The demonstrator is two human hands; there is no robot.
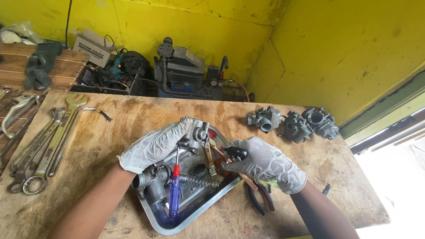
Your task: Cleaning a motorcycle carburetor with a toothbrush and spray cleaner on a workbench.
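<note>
Over the metal tray point(195, 219) we close our gloved left hand point(155, 146) around a grey carburetor part point(195, 130); our right hand point(261, 161), just right of it, grips a black-handled tool point(234, 153); a blue screwdriver point(173, 194) lies in the tray.

1. A small repair workshop: a worn, stained wooden bench point(133, 128) stands against rough yellow walls point(336, 53).
2. Wrenches point(40, 146) lie in a row on it.
3. Carburetors point(294, 124) sit at the right; an air compressor point(183, 73) stands behind.
</note>
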